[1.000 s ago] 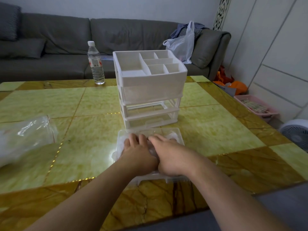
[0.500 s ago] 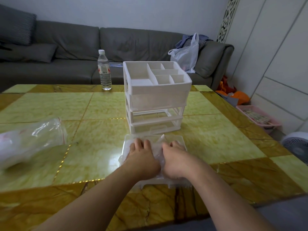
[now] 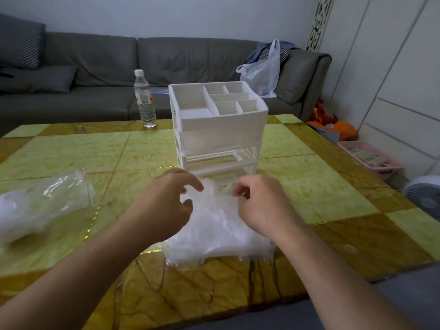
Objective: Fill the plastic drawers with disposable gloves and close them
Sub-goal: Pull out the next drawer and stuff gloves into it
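While both hands work at it, a heap of clear disposable gloves (image 3: 219,225) lies on the table (image 3: 309,186), in front of the white plastic drawer unit (image 3: 217,129).
Left hand (image 3: 166,206): fingers curled, thumb and forefinger nipping the upper left edge of the heap. Right hand (image 3: 262,206): fingers curled, tips pinching the film at the upper right edge. Whether a pulled-out drawer lies under the heap cannot be told. Drawer unit: upright just behind the hands, divided tray on top, top drawer in place, frame slots below it see-through. Zip bag (image 3: 40,206): clear, red seal line, lying to the left, well apart from the heap. Water bottle (image 3: 144,101): upright at the far table edge, left of the unit. Grey sofa (image 3: 119,75) behind, with a white carrier bag (image 3: 262,72) on it.
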The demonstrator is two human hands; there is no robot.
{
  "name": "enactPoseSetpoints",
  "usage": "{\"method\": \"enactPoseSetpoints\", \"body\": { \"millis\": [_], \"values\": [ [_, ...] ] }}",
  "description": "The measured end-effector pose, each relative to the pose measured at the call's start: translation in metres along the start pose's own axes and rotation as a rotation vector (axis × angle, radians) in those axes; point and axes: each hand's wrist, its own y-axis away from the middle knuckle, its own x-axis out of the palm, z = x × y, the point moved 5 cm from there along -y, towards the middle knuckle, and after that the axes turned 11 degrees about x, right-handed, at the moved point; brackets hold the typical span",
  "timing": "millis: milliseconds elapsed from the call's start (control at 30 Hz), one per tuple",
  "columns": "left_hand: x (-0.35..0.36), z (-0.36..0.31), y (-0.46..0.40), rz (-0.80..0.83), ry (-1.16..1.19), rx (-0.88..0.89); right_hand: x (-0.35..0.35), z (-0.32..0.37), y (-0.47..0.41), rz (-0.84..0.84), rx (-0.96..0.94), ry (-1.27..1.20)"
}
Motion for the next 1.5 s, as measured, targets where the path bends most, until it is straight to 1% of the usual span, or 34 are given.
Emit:
{"method": "enactPoseSetpoints", "body": {
  "millis": [33, 100, 133, 200, 300, 400, 467, 600, 733, 833, 900, 1000, 1167, 1233, 1300, 1367, 1433, 1500],
  "values": [
    [-0.004, -0.002, 0.002, -0.039, -0.078, 0.023, -0.001, 0.000, -0.001, -0.016, -0.012, -0.006],
    [-0.004, -0.010, 0.005, -0.059, -0.233, 0.077, 0.004, 0.001, -0.003, 0.014, -0.035, 0.020],
    [0.000, -0.015, 0.005, -0.045, -0.269, 0.111, 0.008, 0.001, -0.003, 0.058, -0.047, 0.035],
    [0.014, -0.024, 0.003, 0.033, -0.249, 0.150, 0.020, 0.002, -0.004, 0.143, -0.077, 0.063],
    [0.042, -0.019, -0.001, 0.190, -0.193, 0.101, 0.038, 0.002, -0.010, 0.235, -0.102, 0.125],
    [0.064, -0.005, -0.003, 0.314, -0.275, 0.087, 0.050, 0.001, -0.011, 0.279, -0.142, 0.221],
    [0.074, 0.001, -0.005, 0.378, -0.280, 0.055, 0.056, 0.000, -0.012, 0.318, -0.131, 0.290],
    [0.085, 0.005, -0.014, 0.418, -0.255, -0.024, 0.075, -0.007, -0.025, 0.389, -0.121, 0.461],
    [0.100, 0.009, -0.026, 0.444, -0.245, -0.125, 0.074, -0.008, -0.018, 0.502, -0.107, 0.466],
    [0.110, 0.012, -0.032, 0.405, -0.162, -0.217, 0.072, -0.008, -0.020, 0.491, -0.094, 0.430],
    [0.114, 0.013, -0.033, 0.385, -0.131, -0.234, 0.070, -0.007, -0.021, 0.489, -0.086, 0.383],
    [0.114, 0.013, -0.030, 0.408, -0.137, -0.228, 0.067, -0.005, -0.019, 0.458, -0.115, 0.354],
    [0.099, 0.012, -0.031, 0.461, -0.151, -0.185, 0.042, 0.004, -0.010, 0.304, -0.146, 0.223],
    [0.082, 0.007, -0.032, 0.398, -0.091, -0.175, 0.028, 0.003, -0.008, 0.209, -0.158, 0.158],
    [0.060, 0.002, -0.031, 0.262, -0.004, -0.145, 0.017, 0.000, -0.008, 0.156, -0.142, 0.047],
    [0.038, -0.001, -0.025, 0.126, 0.079, -0.092, 0.005, -0.006, -0.007, 0.121, -0.110, -0.064],
    [0.018, 0.001, -0.014, -0.003, 0.183, -0.043, -0.007, -0.013, -0.010, 0.096, -0.107, -0.113],
    [0.002, 0.011, 0.002, -0.141, 0.307, -0.040, -0.015, -0.024, -0.014, 0.113, -0.079, -0.149]
  ]
}}
